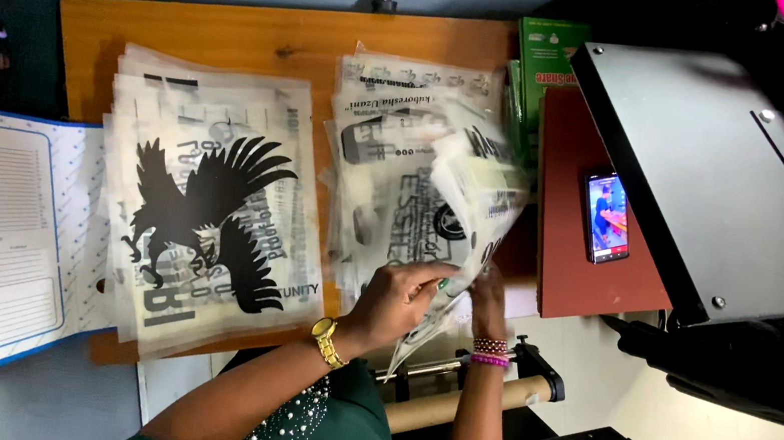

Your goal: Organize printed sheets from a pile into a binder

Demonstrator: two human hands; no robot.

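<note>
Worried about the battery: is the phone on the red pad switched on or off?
On. The phone lies face up on the red pad, its screen lit with a colourful picture.

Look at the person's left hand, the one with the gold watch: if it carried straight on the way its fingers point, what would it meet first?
The left hand points toward the right hand, both gripping a blurred printed transparent sheet. It would probably meet the right hand first, though depth is unclear.

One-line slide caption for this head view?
Both hands, left hand and right hand, lift a printed transfer sheet from the right stack beside an eagle-print stack on a wooden table.
</note>
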